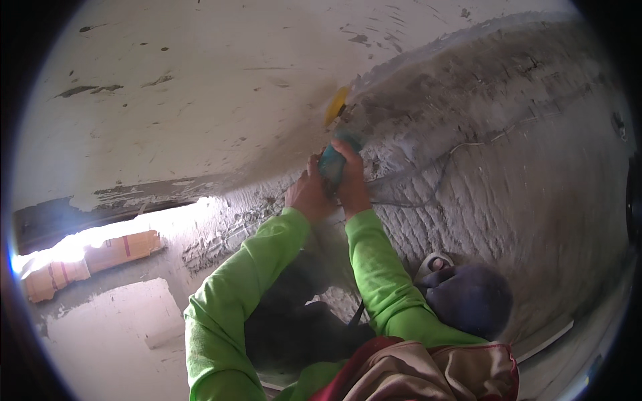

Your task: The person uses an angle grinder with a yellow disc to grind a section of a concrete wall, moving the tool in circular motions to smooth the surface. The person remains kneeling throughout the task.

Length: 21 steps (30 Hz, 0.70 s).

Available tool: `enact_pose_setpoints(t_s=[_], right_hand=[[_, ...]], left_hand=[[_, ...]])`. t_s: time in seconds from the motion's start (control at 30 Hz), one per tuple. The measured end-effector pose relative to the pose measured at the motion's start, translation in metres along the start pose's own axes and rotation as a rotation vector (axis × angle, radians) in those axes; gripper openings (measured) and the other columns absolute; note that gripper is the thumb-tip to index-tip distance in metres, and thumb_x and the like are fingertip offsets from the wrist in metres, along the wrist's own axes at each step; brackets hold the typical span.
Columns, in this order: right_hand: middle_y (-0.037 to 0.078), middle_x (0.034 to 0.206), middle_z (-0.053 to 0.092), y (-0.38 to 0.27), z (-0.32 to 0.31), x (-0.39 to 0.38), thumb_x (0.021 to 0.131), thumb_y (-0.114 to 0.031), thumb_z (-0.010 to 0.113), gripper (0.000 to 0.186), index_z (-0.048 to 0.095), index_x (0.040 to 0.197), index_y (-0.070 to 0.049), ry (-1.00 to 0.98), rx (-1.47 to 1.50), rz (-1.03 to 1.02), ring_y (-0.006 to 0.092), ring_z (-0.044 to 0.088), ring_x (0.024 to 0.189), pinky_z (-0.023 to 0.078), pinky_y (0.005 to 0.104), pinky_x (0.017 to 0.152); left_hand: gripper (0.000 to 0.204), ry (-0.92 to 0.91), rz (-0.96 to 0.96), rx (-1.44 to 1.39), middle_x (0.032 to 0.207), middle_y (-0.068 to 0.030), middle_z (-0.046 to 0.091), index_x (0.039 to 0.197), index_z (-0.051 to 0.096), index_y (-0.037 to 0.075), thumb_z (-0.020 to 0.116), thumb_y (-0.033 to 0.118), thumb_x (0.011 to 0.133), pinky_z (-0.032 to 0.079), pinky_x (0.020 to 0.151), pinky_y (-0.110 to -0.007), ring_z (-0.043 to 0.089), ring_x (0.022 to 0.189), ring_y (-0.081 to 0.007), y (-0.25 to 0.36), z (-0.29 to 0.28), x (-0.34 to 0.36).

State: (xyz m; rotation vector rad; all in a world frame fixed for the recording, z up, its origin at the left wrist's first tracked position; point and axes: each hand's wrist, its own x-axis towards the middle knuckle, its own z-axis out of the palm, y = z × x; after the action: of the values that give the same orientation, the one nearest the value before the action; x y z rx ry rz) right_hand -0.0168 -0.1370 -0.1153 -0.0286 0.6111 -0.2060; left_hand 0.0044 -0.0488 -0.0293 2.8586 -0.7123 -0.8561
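Observation:
Both my hands grip a teal angle grinder (pixel 332 164) whose yellow disc or guard (pixel 336 105) points up and away. My left hand (pixel 309 194) is closed on the left of the body. Around its right side wraps my right hand (pixel 352 175), thumb on top. The yellow part is at the line where smooth pale plaster (pixel 221 87) meets rough, grey, scraped wall (pixel 461 87). Whether it touches the surface I cannot tell. A thin cable (pixel 438 184) loops off to the right.
Bright light comes through a gap (pixel 180 217) at the left, beside brown cardboard (pixel 127 247). My dark-clad knee (pixel 471 299) and a foot in a pale shoe (pixel 436 262) are at lower right. Dust hazes the ridged grey surface (pixel 468 227).

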Motion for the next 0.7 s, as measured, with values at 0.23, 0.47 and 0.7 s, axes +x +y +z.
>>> enact_pose_setpoints(t_s=[0.23,0.47,0.7], right_hand=[[0.005,0.076,0.063,0.047,-0.014,0.027,0.078,-0.018,0.073,0.02,0.065,0.086,-0.002,0.059,-0.036,-0.007,0.0153,0.061,0.063,0.05,0.0298,0.06],[0.002,0.078,0.061,0.073,-0.009,0.046,0.076,-0.017,0.076,0.021,0.064,0.087,-0.003,0.095,-0.044,-0.145,0.013,0.058,0.065,0.047,0.0291,0.06],[0.003,0.077,0.062,0.083,-0.003,0.051,0.08,-0.019,0.072,0.017,0.065,0.086,-0.004,0.126,-0.028,-0.178,0.0137,0.059,0.066,0.048,0.0283,0.062]], left_hand=[[0.087,0.042,-0.099,0.069,0.107,-0.0269,0.064,0.133,0.033,0.004,0.079,0.029,0.065,0.051,0.087,-0.049,0.062,0.1,-0.0447,-0.036,0.013,0.007],[0.073,0.085,0.0,0.016,0.098,-0.0256,0.066,0.124,0.041,0.002,0.077,0.022,0.064,0.052,0.082,-0.05,0.064,0.093,-0.0447,-0.068,0.008,0.021],[0.074,0.052,0.025,0.034,0.099,-0.0261,0.066,0.127,0.041,0.006,0.075,0.019,0.063,0.052,0.084,-0.049,0.064,0.095,-0.0438,-0.082,-0.002,0.035]])
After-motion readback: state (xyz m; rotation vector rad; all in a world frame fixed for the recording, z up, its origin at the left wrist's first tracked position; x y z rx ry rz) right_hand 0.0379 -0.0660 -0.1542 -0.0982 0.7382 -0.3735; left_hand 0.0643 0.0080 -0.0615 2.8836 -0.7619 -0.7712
